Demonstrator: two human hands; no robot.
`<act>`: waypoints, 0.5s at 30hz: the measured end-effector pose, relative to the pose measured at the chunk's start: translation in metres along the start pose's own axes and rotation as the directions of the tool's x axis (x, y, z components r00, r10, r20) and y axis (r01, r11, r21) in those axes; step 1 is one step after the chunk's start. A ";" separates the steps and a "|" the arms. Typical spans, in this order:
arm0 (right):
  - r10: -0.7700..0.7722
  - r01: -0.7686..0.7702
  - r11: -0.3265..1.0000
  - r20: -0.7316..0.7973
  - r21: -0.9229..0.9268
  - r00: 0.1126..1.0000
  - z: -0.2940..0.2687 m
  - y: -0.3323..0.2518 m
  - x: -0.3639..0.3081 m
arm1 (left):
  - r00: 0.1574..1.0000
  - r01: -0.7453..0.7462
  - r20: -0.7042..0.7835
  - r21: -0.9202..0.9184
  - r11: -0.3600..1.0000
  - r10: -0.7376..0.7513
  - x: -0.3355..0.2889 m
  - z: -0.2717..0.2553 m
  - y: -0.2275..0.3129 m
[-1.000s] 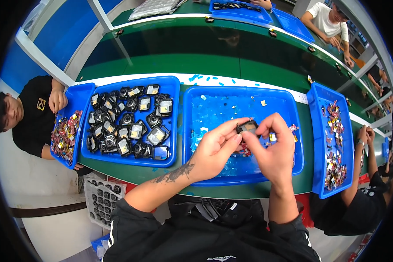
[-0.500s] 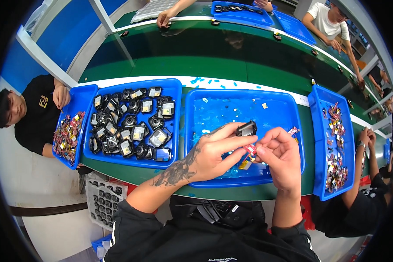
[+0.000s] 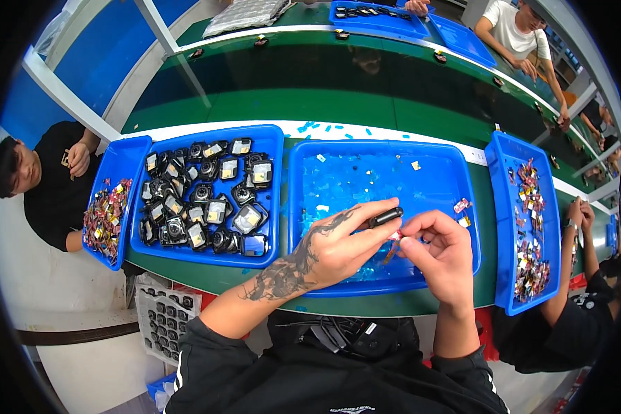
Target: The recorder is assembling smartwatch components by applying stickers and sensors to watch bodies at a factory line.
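Over the middle blue tray [image 3: 372, 176], my left hand [image 3: 328, 248] grips a small black camera-like housing [image 3: 386, 217] between its fingers, its narrow side facing up. My right hand [image 3: 443, 259] is closed in a pinch just to the right of it, thumb and forefinger on a small red-and-white part [image 3: 395, 235]. A thin brownish strip [image 3: 390, 254] hangs below that part. The fingers of both hands nearly meet, and they hide most of the small part. In the tray beneath lie bits of blue film and a loose red-and-white part [image 3: 461, 205].
Left of me, a blue tray [image 3: 280, 186] holds many black housings [image 3: 217, 209]. Small red-and-yellow parts fill trays at far left [image 3: 145, 143] and right [image 3: 507, 276]. Beyond runs a green conveyor belt [image 3: 290, 90] with scattered pieces. Co-workers sit around.
The housing has turned from showing its flat face to showing its edge. My hands stay close together. Across the belt, a co-worker's hand has withdrawn from a piece; the person at left has raised a part.
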State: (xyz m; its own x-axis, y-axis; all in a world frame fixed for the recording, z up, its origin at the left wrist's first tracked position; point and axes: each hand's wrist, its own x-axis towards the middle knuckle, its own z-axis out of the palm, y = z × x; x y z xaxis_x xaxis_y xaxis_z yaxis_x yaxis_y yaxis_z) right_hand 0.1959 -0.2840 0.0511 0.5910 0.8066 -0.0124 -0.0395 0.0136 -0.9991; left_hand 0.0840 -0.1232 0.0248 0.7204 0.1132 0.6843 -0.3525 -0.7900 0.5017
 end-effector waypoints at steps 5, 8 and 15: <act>-0.018 0.021 0.992 -0.017 0.124 1.000 0.004 0.006 0.010 | 0.979 0.204 0.043 -0.219 0.954 -0.199 0.002 0.000 0.009; -0.050 0.053 0.998 -0.090 0.030 0.995 0.009 0.002 0.010 | 0.919 0.373 0.122 -0.579 0.725 -0.376 0.004 -0.001 0.009; -0.429 0.300 0.779 -0.118 -0.551 0.896 0.030 -0.004 0.010 | 0.812 0.533 0.203 -0.639 0.554 -0.547 -0.007 -0.002 0.006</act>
State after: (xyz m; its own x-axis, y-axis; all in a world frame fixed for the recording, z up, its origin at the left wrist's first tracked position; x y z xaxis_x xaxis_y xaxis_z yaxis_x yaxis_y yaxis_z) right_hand 0.1772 -0.2583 0.0559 0.6413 0.6468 0.4128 0.5905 -0.0726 -0.8037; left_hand 0.0758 -0.1271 0.0241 0.8991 0.4019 0.1735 -0.1927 0.0076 0.9812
